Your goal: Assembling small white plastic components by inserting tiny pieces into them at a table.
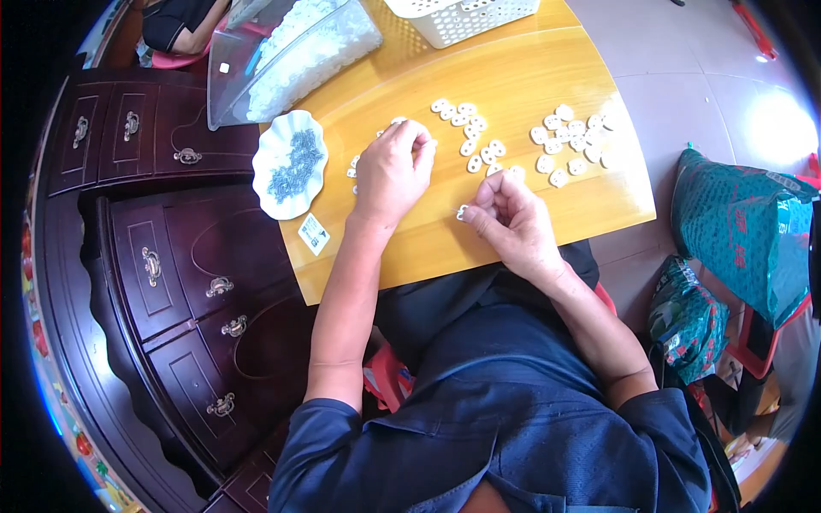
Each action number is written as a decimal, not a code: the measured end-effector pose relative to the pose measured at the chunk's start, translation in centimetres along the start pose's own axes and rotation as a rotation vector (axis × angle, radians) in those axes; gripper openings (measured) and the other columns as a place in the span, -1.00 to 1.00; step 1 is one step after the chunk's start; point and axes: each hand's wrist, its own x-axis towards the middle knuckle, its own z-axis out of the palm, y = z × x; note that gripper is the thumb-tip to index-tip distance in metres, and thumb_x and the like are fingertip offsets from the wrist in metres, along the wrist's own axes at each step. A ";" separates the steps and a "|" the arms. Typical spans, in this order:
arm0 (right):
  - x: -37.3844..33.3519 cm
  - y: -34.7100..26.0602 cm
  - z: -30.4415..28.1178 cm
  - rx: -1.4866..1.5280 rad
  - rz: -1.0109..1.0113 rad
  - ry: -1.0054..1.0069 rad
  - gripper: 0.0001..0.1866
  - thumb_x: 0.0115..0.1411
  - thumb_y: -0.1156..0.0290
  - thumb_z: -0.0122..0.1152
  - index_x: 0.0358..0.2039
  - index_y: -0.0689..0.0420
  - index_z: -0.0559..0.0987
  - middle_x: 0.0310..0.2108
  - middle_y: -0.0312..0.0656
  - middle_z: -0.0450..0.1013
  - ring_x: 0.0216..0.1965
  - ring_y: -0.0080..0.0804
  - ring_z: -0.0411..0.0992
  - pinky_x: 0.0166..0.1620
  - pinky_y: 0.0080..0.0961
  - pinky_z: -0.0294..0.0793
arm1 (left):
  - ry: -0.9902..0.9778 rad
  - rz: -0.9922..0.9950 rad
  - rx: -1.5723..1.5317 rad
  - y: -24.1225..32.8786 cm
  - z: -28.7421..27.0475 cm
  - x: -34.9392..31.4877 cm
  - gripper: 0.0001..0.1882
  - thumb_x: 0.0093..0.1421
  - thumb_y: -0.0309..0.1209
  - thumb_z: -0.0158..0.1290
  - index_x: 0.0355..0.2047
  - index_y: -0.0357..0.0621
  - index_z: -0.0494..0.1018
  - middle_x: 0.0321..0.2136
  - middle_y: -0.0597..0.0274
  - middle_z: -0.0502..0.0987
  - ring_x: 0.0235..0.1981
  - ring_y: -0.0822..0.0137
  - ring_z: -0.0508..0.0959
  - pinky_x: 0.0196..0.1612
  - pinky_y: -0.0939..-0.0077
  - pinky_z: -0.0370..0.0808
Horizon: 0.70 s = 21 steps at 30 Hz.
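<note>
My right hand [513, 220] is closed in a pinch near the table's front edge. Between its thumb and finger is a small white plastic piece [462, 212] with a dark detail. My left hand [394, 171] hovers over the table to the left, fingers curled together; whatever is in them is too small to make out. Partly behind that hand lie a few white pieces [353, 167]. Oval white pieces with dark holes [472, 131] form a loose row between the hands. A larger group of the same pieces [577, 134] is spread at the right.
A white wavy-rimmed dish [264, 178] of small grey metal parts stands at the table's left edge, by a printed card [314, 233]. Behind are a clear bin [224, 101] of white pieces and a white basket [466, 27]. Dark drawers [171, 265] flank the left; green bags [740, 231], the right.
</note>
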 end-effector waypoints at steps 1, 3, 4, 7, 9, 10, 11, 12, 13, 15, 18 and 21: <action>0.0 0.0 0.0 0.014 0.005 0.002 -0.84 0.26 0.58 0.29 -0.27 0.16 0.45 -0.49 -0.51 0.38 -0.49 -0.84 0.23 -0.41 -0.78 0.27 | -0.015 -0.027 -0.068 0.3 -0.2 -0.1 -0.90 0.19 -0.51 0.19 -0.33 -0.19 0.48 -0.48 0.17 0.55 -0.47 0.21 0.62 -0.37 0.35 0.53; 0.0 0.1 0.0 0.052 0.004 0.014 -0.84 0.27 0.58 0.29 -0.27 0.16 0.44 -0.48 -0.52 0.38 -0.49 -0.85 0.23 -0.40 -0.79 0.27 | -0.051 -0.099 -0.199 0.8 -1.3 -0.5 -0.89 0.20 -0.52 0.20 -0.32 -0.22 0.48 -0.49 0.22 0.54 -0.49 0.35 0.59 -0.38 0.46 0.51; 0.0 0.2 0.1 0.090 0.001 0.022 -0.84 0.27 0.58 0.28 -0.26 0.16 0.44 -0.48 -0.52 0.38 -0.48 -0.85 0.22 -0.39 -0.81 0.26 | -0.084 -0.171 -0.327 1.1 -1.9 -0.9 -0.88 0.21 -0.53 0.21 -0.30 -0.25 0.47 -0.50 0.27 0.53 -0.50 0.48 0.56 -0.40 0.57 0.48; 0.0 0.2 0.0 0.096 0.029 0.030 -0.84 0.28 0.60 0.27 -0.25 0.16 0.43 -0.47 -0.52 0.37 -0.48 -0.86 0.21 -0.38 -0.82 0.24 | -0.020 -0.268 -0.726 1.8 -2.1 -2.7 -0.87 0.28 -0.53 0.18 -0.18 -0.29 0.51 -0.44 0.40 0.53 -0.50 0.68 0.46 -0.44 0.73 0.40; 0.0 0.1 0.1 0.119 0.039 0.037 -0.84 0.29 0.59 0.26 -0.25 0.16 0.43 -0.48 -0.53 0.36 -0.48 -0.86 0.20 -0.39 -0.82 0.23 | -0.040 -0.308 -0.873 2.0 -2.5 -3.9 -0.84 0.30 -0.53 0.16 -0.13 -0.30 0.53 -0.42 0.41 0.55 -0.50 0.68 0.45 -0.45 0.74 0.39; 0.0 0.0 0.1 0.142 0.044 0.043 -0.85 0.29 0.59 0.26 -0.25 0.16 0.43 -0.48 -0.53 0.34 -0.48 -0.86 0.19 -0.39 -0.82 0.22 | -0.099 -0.328 -0.904 1.8 -2.8 -4.6 -0.82 0.31 -0.55 0.15 -0.09 -0.29 0.53 -0.39 0.43 0.55 -0.49 0.69 0.45 -0.43 0.76 0.39; 0.0 0.1 0.2 0.141 0.051 0.039 -0.85 0.29 0.59 0.26 -0.25 0.16 0.43 -0.48 -0.53 0.34 -0.48 -0.86 0.19 -0.39 -0.82 0.22 | -0.160 -0.348 -0.935 1.7 -2.9 -5.2 -0.80 0.32 -0.56 0.14 -0.05 -0.29 0.54 -0.37 0.44 0.55 -0.47 0.70 0.45 -0.42 0.78 0.39; -0.1 0.1 0.2 0.140 0.049 0.031 -0.85 0.30 0.59 0.25 -0.25 0.16 0.43 -0.49 -0.54 0.33 -0.48 -0.86 0.18 -0.39 -0.81 0.21 | -0.174 -0.382 -0.952 1.7 -3.0 -5.7 -0.78 0.31 -0.57 0.15 -0.04 -0.29 0.54 -0.35 0.42 0.57 -0.44 0.70 0.47 -0.37 0.79 0.42; -0.1 0.2 0.2 0.137 0.047 0.021 -0.86 0.31 0.58 0.24 -0.26 0.15 0.42 -0.49 -0.54 0.32 -0.48 -0.86 0.18 -0.39 -0.81 0.21 | -0.170 -0.390 -0.953 1.9 -3.0 -6.2 -0.78 0.31 -0.57 0.15 -0.04 -0.29 0.54 -0.35 0.42 0.57 -0.44 0.70 0.47 -0.37 0.79 0.42; -0.1 0.2 0.3 0.132 0.045 0.014 -0.86 0.31 0.58 0.24 -0.26 0.15 0.42 -0.49 -0.54 0.32 -0.48 -0.86 0.18 -0.40 -0.81 0.20 | -0.142 -0.353 -0.990 2.3 -2.7 -6.8 -0.78 0.29 -0.59 0.16 -0.05 -0.29 0.55 -0.35 0.42 0.58 -0.41 0.71 0.49 -0.33 0.79 0.45; -0.2 0.5 0.5 0.119 0.032 0.001 -0.86 0.31 0.58 0.23 -0.26 0.15 0.42 -0.48 -0.54 0.33 -0.48 -0.86 0.17 -0.40 -0.80 0.19 | -0.136 -0.359 -0.919 2.3 -2.4 -7.3 -0.77 0.28 -0.60 0.17 -0.05 -0.29 0.56 -0.35 0.43 0.58 -0.40 0.70 0.51 -0.31 0.78 0.47; -0.2 0.5 0.4 0.100 0.021 -0.006 -0.86 0.31 0.57 0.24 -0.26 0.16 0.43 -0.47 -0.53 0.35 -0.48 -0.86 0.18 -0.39 -0.80 0.20 | -0.148 -0.348 -0.903 2.5 -2.4 -7.4 -0.77 0.27 -0.61 0.17 -0.05 -0.29 0.57 -0.34 0.42 0.60 -0.40 0.71 0.52 -0.30 0.78 0.48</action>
